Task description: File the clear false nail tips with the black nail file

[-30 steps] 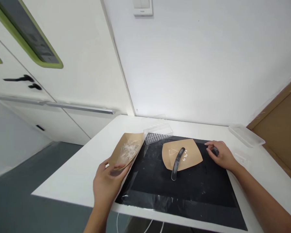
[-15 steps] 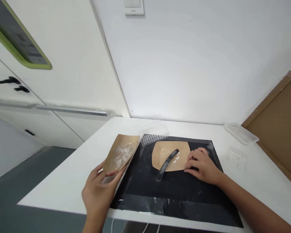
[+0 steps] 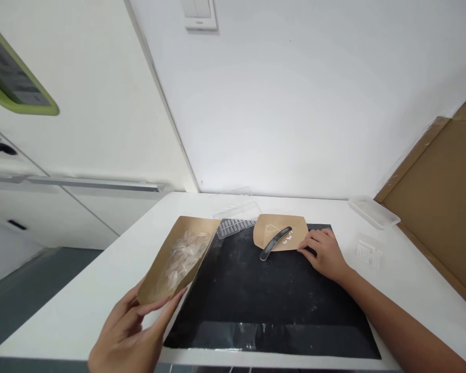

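Observation:
My left hand [image 3: 130,331] grips the near end of a brown paper tray [image 3: 178,256] that holds a heap of clear plastic nail tips [image 3: 182,254]; the tray is lifted and tilted over the left edge of the black mat [image 3: 264,295]. My right hand [image 3: 324,254] lies on the mat with its fingertips against the right edge of a second brown paper tray [image 3: 280,230] at the mat's far edge. That tray carries a dark curved nail file [image 3: 275,242] and a few small white tips [image 3: 288,236].
A clear plastic box with rows of nail tips [image 3: 235,220] stands behind the mat. A clear lid [image 3: 374,212] and a small clear sheet of tips [image 3: 368,252] lie on the white table at the right. A brown board [image 3: 446,202] leans at the far right.
My right hand came left from the mat's far right corner to the second tray and slid it away to the mat's far edge. My left hand drew the tray of tips nearer.

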